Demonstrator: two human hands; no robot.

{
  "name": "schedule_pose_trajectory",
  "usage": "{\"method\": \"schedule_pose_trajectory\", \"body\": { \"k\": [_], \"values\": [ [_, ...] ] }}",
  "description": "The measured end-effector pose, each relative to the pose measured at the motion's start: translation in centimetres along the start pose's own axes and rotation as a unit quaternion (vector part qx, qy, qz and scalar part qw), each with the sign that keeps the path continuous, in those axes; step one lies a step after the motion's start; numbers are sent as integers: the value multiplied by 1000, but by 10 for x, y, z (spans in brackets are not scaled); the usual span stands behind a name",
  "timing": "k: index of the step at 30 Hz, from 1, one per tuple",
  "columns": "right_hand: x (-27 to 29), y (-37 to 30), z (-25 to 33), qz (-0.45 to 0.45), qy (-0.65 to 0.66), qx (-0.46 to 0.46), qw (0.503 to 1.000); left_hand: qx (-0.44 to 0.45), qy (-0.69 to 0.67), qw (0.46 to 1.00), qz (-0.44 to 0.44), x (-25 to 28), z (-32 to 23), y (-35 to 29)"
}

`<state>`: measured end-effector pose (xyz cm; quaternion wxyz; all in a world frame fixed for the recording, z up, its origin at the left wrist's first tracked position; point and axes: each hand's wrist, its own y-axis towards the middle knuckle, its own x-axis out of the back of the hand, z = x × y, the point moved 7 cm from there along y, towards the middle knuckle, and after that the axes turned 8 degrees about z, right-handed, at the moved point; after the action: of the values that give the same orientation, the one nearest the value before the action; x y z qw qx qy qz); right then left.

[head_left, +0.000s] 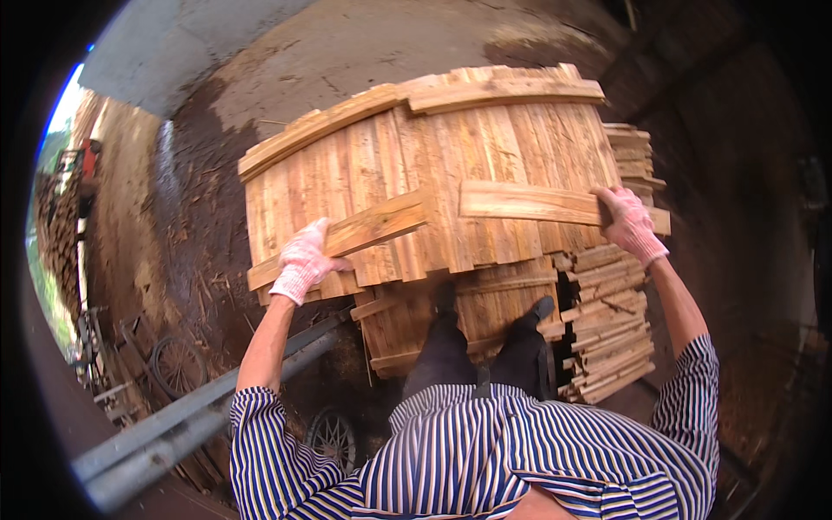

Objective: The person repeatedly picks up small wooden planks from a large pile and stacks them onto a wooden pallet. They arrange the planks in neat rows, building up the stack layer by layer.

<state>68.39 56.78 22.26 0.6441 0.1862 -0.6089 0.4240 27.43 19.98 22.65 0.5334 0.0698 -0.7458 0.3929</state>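
planks (529, 202) under both gloved hands (305, 260)

Grey metal rails (173, 423) slant across the lower left, a spoked wheel (179, 364) above them and another wheel (332, 439) below. Stacked logs (59, 230) stand at the far left edge; wood scraps litter dark ground (204, 251) left of centre.

Across the far edge of the board layer (498, 160) lie a far-left slat (321, 130) and a far-right slat (507, 94). Over its near part, a near-left slat (377, 227) occupies the left and a near-right slat (529, 203) the right, the latter's outer end projecting beyond the layer's right edge. To its near right stands a side stack (609, 325); before it, lower boards (507, 303); to its near left, a rail (221, 412).
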Motion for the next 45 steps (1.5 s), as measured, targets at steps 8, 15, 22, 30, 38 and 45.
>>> {"method": "schedule_pose_trajectory", "body": {
  "k": [8,15,22,30,38,45],
  "values": [
    [-91,44,40,64,-172,-23,983,21,130,982,138,-86,23,70],
    [-97,26,37,17,-71,-8,997,-76,90,990,83,-64,21,49],
    [-78,34,44,27,-107,3,994,-50,74,988,130,-93,23,46],
    [-81,63,11,42,-67,-23,997,-51,79,990,108,-54,15,42],
    [-109,73,48,54,-94,-2,994,-12,67,979,195,-94,29,52],
    [-161,95,-4,120,-73,-63,988,-4,57,983,174,-96,32,67]
  ]
}}
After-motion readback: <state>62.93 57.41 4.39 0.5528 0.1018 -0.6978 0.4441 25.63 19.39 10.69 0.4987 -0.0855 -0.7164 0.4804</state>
